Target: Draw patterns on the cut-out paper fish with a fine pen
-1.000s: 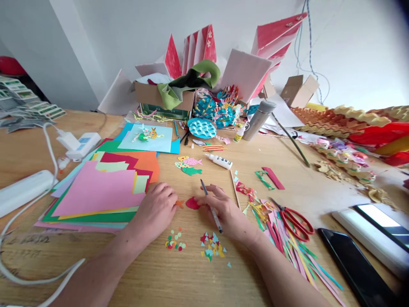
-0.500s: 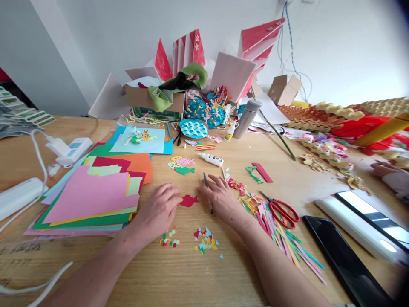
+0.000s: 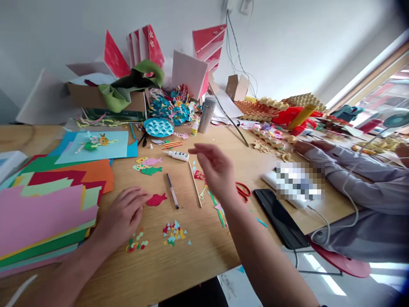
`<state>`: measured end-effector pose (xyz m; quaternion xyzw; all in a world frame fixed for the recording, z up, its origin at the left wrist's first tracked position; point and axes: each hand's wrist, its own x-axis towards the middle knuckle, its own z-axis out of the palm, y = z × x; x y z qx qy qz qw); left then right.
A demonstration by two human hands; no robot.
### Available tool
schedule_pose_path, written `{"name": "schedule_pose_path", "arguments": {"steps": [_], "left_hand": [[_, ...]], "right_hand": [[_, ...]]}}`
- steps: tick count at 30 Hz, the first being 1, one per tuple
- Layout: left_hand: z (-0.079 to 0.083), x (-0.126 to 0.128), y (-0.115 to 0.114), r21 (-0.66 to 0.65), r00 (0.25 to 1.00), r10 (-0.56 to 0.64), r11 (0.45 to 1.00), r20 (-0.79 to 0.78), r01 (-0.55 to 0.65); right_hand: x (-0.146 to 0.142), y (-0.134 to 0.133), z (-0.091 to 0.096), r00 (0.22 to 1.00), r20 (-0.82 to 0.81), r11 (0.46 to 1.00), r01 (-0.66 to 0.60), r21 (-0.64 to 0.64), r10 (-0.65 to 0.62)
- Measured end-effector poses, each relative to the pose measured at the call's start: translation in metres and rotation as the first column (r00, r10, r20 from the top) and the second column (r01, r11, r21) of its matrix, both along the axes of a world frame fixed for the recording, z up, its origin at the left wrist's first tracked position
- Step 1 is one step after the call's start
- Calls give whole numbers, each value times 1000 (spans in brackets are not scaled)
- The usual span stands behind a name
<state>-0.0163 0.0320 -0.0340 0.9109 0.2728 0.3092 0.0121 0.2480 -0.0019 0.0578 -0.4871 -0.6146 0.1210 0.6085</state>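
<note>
My left hand (image 3: 129, 211) lies on the table with its fingers stretched out, their tips at the edge of a red paper fish (image 3: 156, 199). Raised over the table, my right hand (image 3: 217, 168) has its fingers loosely curved and the thumb apart, with nothing visible in it. Its fingertips are close to a white glue bottle (image 3: 179, 156) lying on its side. A pen (image 3: 172, 190) and a thin wooden stick (image 3: 195, 184) lie between the hands. Small paper triangles (image 3: 175, 233) and paper dots (image 3: 137, 243) are nearer me. Decorated paper fish (image 3: 150, 170) lie beyond the red one.
Stacked coloured paper (image 3: 41, 213) fills the left. Red-handled scissors (image 3: 243, 191), partly hidden by my right arm, and a black phone (image 3: 281, 219) lie to the right. A steel flask (image 3: 207, 115) stands behind. At the far right are another person's sleeves (image 3: 348, 170).
My right hand has lifted away from the pen and moved forward towards the glue bottle. My left hand stays beside the red fish. The view has turned right, showing another person's arms.
</note>
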Motion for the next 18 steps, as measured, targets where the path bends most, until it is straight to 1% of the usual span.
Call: {"name": "schedule_pose_path", "arguments": {"steps": [1, 2, 3, 4, 5, 6, 7, 8, 9, 10, 11, 12, 13, 15, 16, 18], "left_hand": [[1, 0, 0, 3, 1000, 5, 1000, 18, -5], [2, 1, -1, 3, 999, 10, 1000, 34, -10], [3, 1, -2, 5, 999, 10, 1000, 51, -10], [4, 2, -2, -1, 998, 12, 1000, 58, -12], [5, 2, -3, 2, 998, 11, 1000, 68, -11], [6, 2, -4, -5, 998, 10, 1000, 70, -10], [6, 3, -4, -4, 997, 9, 1000, 78, -9], [5, 3, -4, -7, 997, 7, 1000, 80, -6], [5, 4, -5, -11, 997, 1, 1000, 82, 0], [4, 4, -5, -23, 996, -1, 1000, 84, 3], [3, 4, -5, -35, 996, -8, 999, 89, 11], [2, 4, -5, -49, 995, -8, 999, 96, 13], [2, 4, -5, -64, 994, -6, 998, 106, 13], [1, 5, -5, -88, 993, 1, 996, 118, 10], [1, 5, -6, -88, 993, 4, 996, 122, 7], [3, 6, -7, -85, 993, 5, 996, 115, 4]], "right_hand": [[7, -4, 12, 999, -47, 1000, -12, -6, 12], [17, -8, 22, 998, -55, 1000, -4, -19, 3], [28, -13, 31, 1000, -26, 999, 8, -45, -9], [42, -17, 36, 999, 38, 995, 28, -98, -25], [56, -22, 39, 990, 135, 982, 58, -182, -34], [72, -26, 38, 962, 269, 957, 114, -266, -40], [87, -31, 34, 900, 435, 908, 198, -370, -19], [102, -36, 27, 819, 573, 836, 316, -449, -1], [115, -40, 18, 739, 673, 754, 427, -499, 27], [127, -44, 7, 670, 739, 680, 514, -523, 61], [137, -47, -4, 616, 783, 622, 580, -526, 87], [144, -50, -14, 581, 805, 584, 615, -531, 120], [150, -52, -23, 570, 807, 551, 628, -550, 156], [155, -53, -37, 573, 795, 515, 630, -582, 198], [155, -53, -42, 570, 795, 509, 631, -586, 208], [154, -51, -49, 561, 799, 515, 630, -581, 215]]}}
